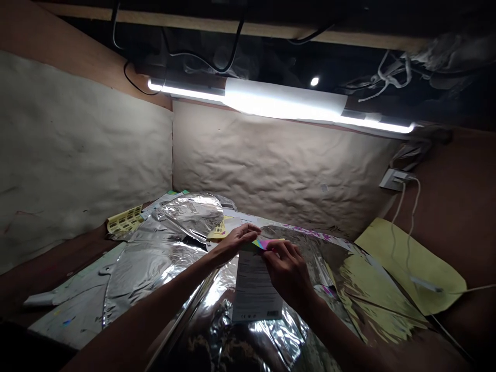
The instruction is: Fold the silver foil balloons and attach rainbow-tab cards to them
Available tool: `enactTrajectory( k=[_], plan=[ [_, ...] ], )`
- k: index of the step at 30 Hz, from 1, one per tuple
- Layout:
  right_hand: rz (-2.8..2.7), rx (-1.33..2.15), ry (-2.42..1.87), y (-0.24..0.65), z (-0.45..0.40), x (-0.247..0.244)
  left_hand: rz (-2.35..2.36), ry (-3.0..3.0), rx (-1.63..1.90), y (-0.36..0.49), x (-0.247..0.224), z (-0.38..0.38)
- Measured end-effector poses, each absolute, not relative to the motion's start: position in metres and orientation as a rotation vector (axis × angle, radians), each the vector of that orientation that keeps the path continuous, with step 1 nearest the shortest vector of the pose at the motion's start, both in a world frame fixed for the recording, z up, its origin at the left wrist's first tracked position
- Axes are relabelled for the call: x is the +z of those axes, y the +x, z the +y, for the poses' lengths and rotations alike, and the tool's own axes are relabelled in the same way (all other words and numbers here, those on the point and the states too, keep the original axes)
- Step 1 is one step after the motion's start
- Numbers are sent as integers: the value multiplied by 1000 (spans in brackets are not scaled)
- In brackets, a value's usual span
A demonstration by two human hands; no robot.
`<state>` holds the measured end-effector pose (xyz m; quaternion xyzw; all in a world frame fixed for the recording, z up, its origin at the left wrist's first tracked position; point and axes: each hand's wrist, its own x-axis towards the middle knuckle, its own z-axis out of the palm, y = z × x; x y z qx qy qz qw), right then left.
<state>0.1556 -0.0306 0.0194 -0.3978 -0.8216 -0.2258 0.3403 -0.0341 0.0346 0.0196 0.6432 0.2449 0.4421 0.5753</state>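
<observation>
Silver foil sheets (149, 274): crumpled and overlapping, spread beneath both your forearms and under the card, with creased, glaring folds

Left hand (236, 243): closed, your fingers curled over the top edge of the printed card (253, 289); the exact contact is partly hidden

Right hand (284, 271): closed, your thumb and fingers pinching the iridescent strip (263, 243) at the card's top edge; your fingers cover most of the strip, so you cannot tell from this view whether it is joined to the card

Printed card: white with small dark text, held between your hands, its lower end reaching down over the foil

Nearby: yellow sticker sheet (124, 221) beyond the foil at far left; yellow paper sheet (416, 263) at right, with a white cable (396, 212) running down onto it

Risk, tearing: an uneven pull between your hands could crease or rip the strip or the card's top edge

Risk, slipping: the slick foil gives poor friction, so the card could slide if your pinch loosens

Risk, glare: the fluorescent tube (282, 101) reflecting off the foil could hide small edges from you
</observation>
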Motion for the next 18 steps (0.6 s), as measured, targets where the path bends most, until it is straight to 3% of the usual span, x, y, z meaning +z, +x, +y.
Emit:
enactTrajectory(
  k=[7,14,18],
  plan=[
    [-1735,-121,-870,179,-38,26,544,1525,1122,-27,26,13],
    [-1564,1026,-998,202,-33,47,411,1796,1132,-22,36,-12],
    [-1540,1181,-949,201,-29,46,650,1895,1170,-18,34,-11]
  ],
)
